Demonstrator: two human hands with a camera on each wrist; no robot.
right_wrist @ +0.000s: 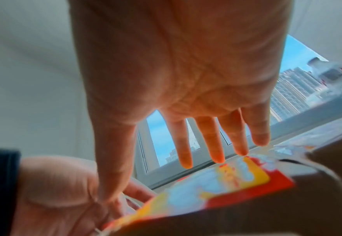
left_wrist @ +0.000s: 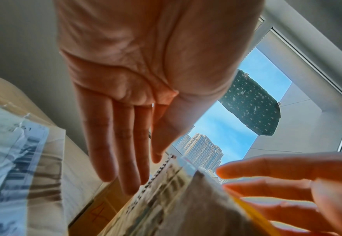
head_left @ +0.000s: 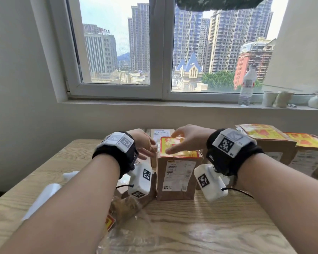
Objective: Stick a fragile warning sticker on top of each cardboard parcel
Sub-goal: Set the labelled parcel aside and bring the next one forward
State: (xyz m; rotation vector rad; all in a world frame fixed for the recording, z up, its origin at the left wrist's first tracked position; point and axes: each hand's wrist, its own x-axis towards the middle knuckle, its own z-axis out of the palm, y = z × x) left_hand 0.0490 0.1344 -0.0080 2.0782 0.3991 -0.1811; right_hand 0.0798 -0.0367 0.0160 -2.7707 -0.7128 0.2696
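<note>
- On top of the middle parcel (head_left: 176, 173), the right hand (head_left: 187, 139) lies with straight, slightly spread fingers (right_wrist: 212, 140) over the sticker (head_left: 178, 147); the thumb reaches toward the near edge, and nothing is pinched.
- At the parcel's nine o'clock side, the left hand (head_left: 145, 143) stands edge-on with its fingers (left_wrist: 113, 135) straight and close together, just beside the cardboard; whether they touch it cannot be told.
- The step in hand looks like smoothing the red-and-yellow sticker down, the left hand steadying the box.
- The sticker already covers most of the top face, so this parcel seems nearly done.
- The next move likely calls for a firm sweep out to the edges and corners, then a reach for a fresh sticker and an unlabelled box.
- At twelve o'clock behind the middle parcel, another box (head_left: 161, 133) shows a white shipping label and no sticker.
- At two o'clock, two parcels (head_left: 275, 149) carry stickers on top.
- Only the head view shows that spread of boxes on the wooden table (head_left: 209, 226), and the crumpled bag (head_left: 128, 208) at seven o'clock.
- The right wrist view alone shows the fingertips hovering at the sticker's far edge, with light beneath them.
- The left wrist view alone shows the box's printed side label (left_wrist: 162, 188) and the right fingers arching above its top.
</note>
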